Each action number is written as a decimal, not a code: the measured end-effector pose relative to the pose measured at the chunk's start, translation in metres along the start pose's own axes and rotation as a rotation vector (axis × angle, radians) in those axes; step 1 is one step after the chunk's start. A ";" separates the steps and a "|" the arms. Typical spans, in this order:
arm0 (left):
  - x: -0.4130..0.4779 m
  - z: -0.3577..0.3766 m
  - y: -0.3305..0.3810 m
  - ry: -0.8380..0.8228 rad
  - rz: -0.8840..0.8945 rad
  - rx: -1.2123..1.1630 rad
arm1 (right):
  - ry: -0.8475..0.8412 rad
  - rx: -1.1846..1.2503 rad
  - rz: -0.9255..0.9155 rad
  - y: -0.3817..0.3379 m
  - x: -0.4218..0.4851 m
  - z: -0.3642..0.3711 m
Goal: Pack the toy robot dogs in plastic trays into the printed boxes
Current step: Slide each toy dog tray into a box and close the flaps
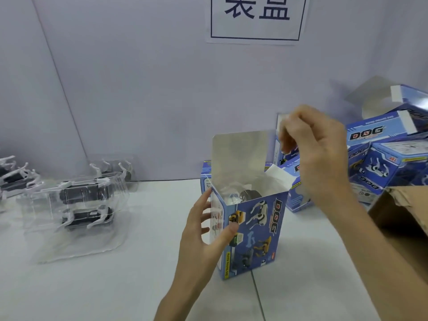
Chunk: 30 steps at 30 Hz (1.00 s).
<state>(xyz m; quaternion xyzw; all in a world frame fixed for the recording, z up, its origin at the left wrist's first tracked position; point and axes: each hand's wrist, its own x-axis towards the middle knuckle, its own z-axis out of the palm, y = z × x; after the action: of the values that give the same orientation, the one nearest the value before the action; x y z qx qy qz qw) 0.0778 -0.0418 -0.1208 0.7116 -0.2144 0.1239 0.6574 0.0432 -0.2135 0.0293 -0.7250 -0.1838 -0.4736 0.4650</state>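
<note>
A blue printed box stands upright on the white table, its top lid flap raised. Inside it I see the top of a clear plastic tray with a toy robot dog and a white paper sheet at the right. My left hand grips the box's left front corner, thumb on the printed face. My right hand hovers above and to the right of the opening, fingers pinched; whether it holds anything is blurred. More toy dogs in clear trays lie at the left.
Several printed boxes, some with open flaps, are piled at the back right. A brown cardboard carton sits at the right edge. A wall with a printed sign rises behind the table. More trays lie at the far left.
</note>
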 end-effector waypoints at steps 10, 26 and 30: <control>-0.002 -0.006 0.001 0.077 0.204 0.142 | -1.042 -0.452 0.385 0.037 -0.007 0.048; 0.006 0.008 0.008 0.146 0.523 0.570 | -0.531 0.133 0.593 0.036 -0.004 0.026; 0.010 0.002 0.007 0.158 0.539 0.539 | -0.348 -0.175 0.382 0.044 -0.010 0.001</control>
<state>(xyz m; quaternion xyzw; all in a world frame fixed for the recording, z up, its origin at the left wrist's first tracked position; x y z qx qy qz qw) 0.0829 -0.0451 -0.1106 0.7652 -0.3021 0.3984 0.4055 0.0702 -0.2335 -0.0012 -0.8546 -0.0792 -0.2595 0.4428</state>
